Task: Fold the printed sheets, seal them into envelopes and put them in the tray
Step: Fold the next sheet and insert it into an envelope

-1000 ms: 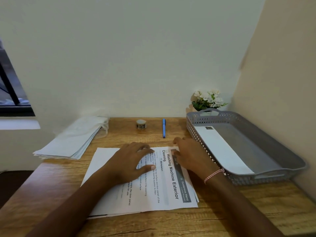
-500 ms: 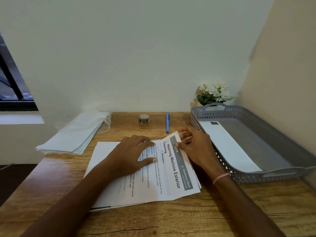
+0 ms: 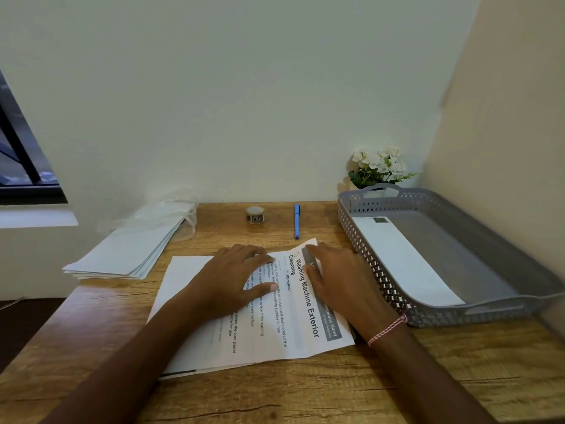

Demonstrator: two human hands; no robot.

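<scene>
A stack of printed sheets lies in the middle of the wooden desk, text sideways, headed "Washing Machine Exterior Cleaning". My left hand rests flat on the top sheet, fingers spread. My right hand lies on the sheet's right edge near its far corner, which is slightly lifted and turned. A pile of white envelopes sits at the left. The grey perforated tray stands at the right with one sealed envelope lying inside.
A small roll of tape and a blue pen lie near the back wall. A pot of white flowers stands behind the tray. Walls close the back and right; a window is at the left.
The top sheet's far right corner has come up and the sheet has turned slightly under my right hand. My left hand stays pressed on the sheet. The camera tilted up a little.
</scene>
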